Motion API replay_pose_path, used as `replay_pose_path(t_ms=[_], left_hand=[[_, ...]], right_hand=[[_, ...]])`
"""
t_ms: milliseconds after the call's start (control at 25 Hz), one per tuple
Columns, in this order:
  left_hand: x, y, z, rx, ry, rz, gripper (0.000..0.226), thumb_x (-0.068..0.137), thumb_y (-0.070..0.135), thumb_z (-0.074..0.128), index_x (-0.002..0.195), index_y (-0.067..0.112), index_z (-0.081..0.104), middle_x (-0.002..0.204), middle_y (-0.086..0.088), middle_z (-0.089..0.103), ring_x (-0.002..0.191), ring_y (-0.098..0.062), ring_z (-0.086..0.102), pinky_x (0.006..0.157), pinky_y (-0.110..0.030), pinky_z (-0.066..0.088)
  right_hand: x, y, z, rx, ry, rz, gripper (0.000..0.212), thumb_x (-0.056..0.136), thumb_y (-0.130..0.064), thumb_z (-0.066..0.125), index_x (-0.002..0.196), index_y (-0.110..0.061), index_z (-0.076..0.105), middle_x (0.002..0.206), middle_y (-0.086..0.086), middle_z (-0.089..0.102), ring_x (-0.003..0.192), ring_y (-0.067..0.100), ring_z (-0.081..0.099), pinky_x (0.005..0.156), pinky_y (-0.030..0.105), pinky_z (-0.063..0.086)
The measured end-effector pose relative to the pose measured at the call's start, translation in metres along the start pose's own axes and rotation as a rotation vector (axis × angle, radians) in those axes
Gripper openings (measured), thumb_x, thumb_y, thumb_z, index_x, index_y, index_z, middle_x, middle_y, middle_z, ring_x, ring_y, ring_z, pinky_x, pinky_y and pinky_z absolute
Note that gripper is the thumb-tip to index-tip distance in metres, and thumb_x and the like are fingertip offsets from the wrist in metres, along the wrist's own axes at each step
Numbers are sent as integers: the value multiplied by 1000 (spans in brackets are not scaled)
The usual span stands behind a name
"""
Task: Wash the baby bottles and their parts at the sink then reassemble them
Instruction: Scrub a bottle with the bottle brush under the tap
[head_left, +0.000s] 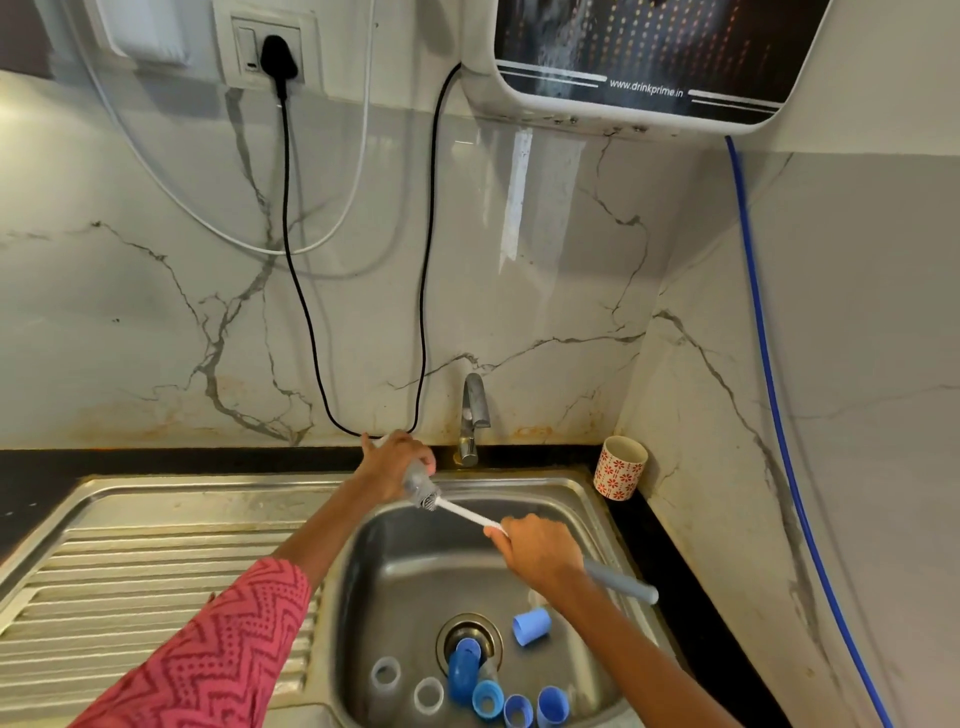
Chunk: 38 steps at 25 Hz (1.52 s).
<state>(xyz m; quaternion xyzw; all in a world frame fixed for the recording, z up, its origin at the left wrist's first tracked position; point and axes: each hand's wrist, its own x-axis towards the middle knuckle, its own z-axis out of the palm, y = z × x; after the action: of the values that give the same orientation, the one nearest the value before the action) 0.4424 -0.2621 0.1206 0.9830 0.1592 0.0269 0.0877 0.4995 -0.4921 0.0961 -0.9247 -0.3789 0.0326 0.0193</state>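
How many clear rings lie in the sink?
2: one clear ring at the sink basin's front left, the other just right of it, beside the blue parts. More may be hidden.

We see a clear baby bottle (418, 486) tilted above the sink (582, 499), a white-handled brush (467, 514) in its mouth. Blue caps (531, 626) and clear rings (385, 675) lie by the drain.

You can read one line of words: "www.drinkprime.in". It is in white letters on the dark front of the water filter box (639, 57) on the wall.
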Motion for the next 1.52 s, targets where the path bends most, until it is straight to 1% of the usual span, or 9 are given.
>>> replay_pose_path(t_ms=[360, 480, 600, 720, 840, 960, 1200, 1360, 1520], left_hand=[[-1, 43, -8, -373, 429, 26, 71, 69, 3, 73, 130, 29, 45, 142, 2, 29, 136, -20, 21, 111, -45, 27], [-1, 40, -28, -1338, 259, -387, 72, 75, 4, 67, 137, 23, 34, 141, -11, 31, 130, -31, 33, 100, -48, 39], [-9, 34, -45, -2129, -24, -592, 73, 79, 38, 69, 137, 15, 30, 130, -21, 44, 113, -40, 49, 95, -59, 41], [-10, 42, -50, -2166, 102, -602, 70, 78, 37, 73, 130, 10, 36, 122, -20, 48, 113, -36, 50, 101, -51, 41], [-10, 46, -39, -2212, 91, -455, 51, 72, 31, 76, 106, 1, 52, 99, -12, 56, 92, -24, 57, 88, -40, 50], [-8, 27, -24, -2301, 8, -270, 84, 37, 42, 93, 105, 9, 55, 97, -10, 60, 89, -23, 60, 84, -43, 51], [-1, 18, -22, -2131, 25, -297, 125, 21, 24, 97, 131, 6, 42, 116, -16, 55, 108, -30, 56, 79, -44, 54], [0, 27, -25, -2212, 47, -460, 77, 70, 39, 76, 127, 3, 40, 109, -18, 53, 103, -34, 54, 93, -52, 45], [4, 31, -20, -2147, 155, -581, 56, 76, 35, 73, 112, 7, 42, 103, -14, 55, 103, -31, 54, 96, -48, 44]], right_hand=[[5, -33, -8, 529, 115, 145, 46, 99, -51, 30, 80, -21, 59, 79, 2, 62, 72, 18, 60, 67, 33, 48], [4, -26, -30, 173, 216, 147, 46, 101, -49, 23, 105, -16, 55, 89, 3, 66, 80, 19, 66, 67, 30, 51], [0, -23, -36, -141, 191, 44, 39, 103, -42, 23, 115, -13, 45, 85, 3, 61, 72, 20, 63, 58, 27, 44], [-4, -42, -27, 49, 163, 82, 43, 103, -43, 23, 111, -12, 52, 78, 1, 54, 64, 15, 52, 55, 27, 46], [-9, -55, -26, 833, -59, 140, 47, 99, -49, 32, 83, -14, 57, 66, -1, 49, 50, 10, 45, 47, 29, 43], [-15, -47, -44, 1156, -244, 134, 44, 96, -53, 39, 70, -20, 49, 53, -6, 40, 38, 6, 30, 36, 18, 24], [6, -37, -15, 705, 33, 230, 47, 97, -54, 31, 69, -22, 50, 68, -2, 50, 62, 15, 48, 60, 31, 41], [5, -46, -2, 342, 70, 148, 52, 100, -49, 25, 105, -13, 63, 92, 6, 64, 87, 23, 64, 76, 35, 50], [13, -32, -14, 308, 85, 72, 46, 99, -51, 28, 102, -19, 62, 82, 1, 60, 78, 17, 62, 74, 31, 53]])
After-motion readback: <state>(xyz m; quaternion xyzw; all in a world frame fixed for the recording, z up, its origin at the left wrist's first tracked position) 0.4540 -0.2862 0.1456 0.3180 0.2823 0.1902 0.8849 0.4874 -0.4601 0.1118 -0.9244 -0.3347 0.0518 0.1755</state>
